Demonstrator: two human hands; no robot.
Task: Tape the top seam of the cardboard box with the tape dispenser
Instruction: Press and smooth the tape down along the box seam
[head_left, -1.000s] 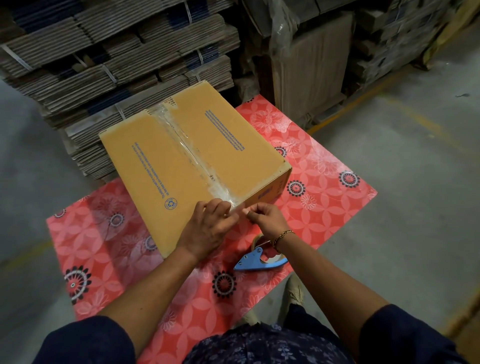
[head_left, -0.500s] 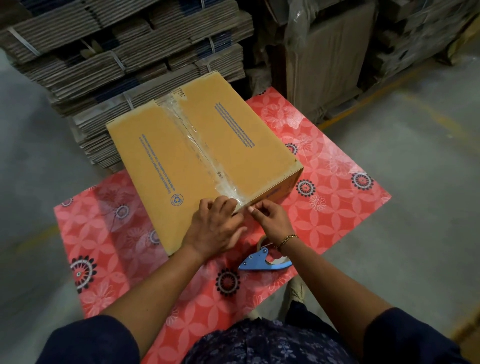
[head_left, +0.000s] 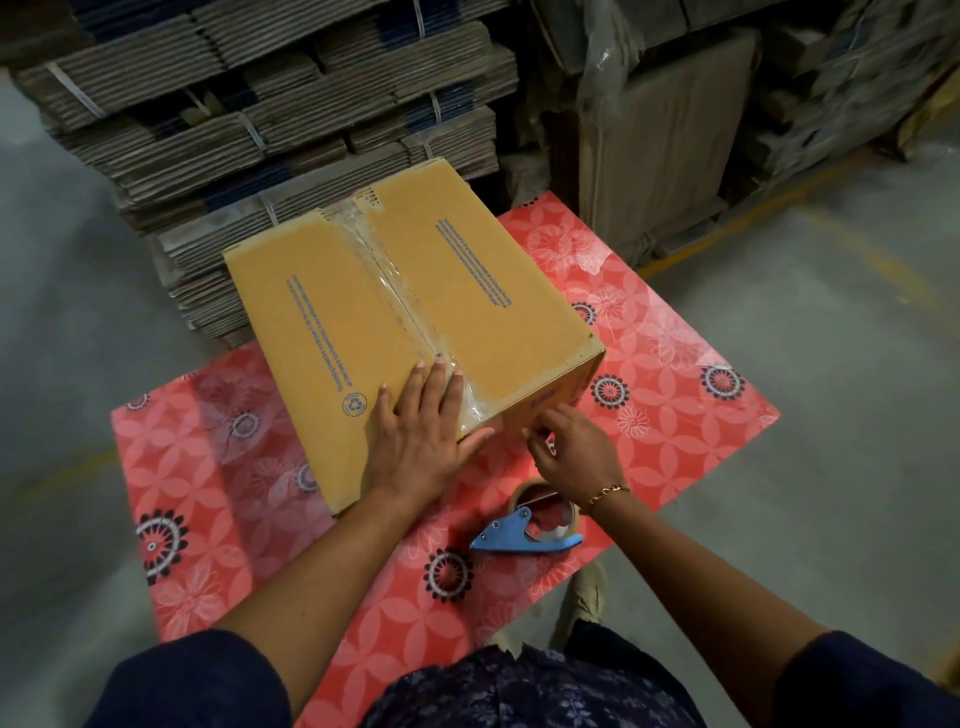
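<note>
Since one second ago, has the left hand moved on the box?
Yes. The left hand has slid up from the near edge of the cardboard box and lies flat over the tape, fingers toward the recycling mark.

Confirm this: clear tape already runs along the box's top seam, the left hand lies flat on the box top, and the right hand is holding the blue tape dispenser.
Not quite. The right hand is at the near side of the cardboard box, not on the blue tape dispenser, which lies untouched on the red mat. The head view shows it. The clear tape and the flat left hand are as stated.
</note>
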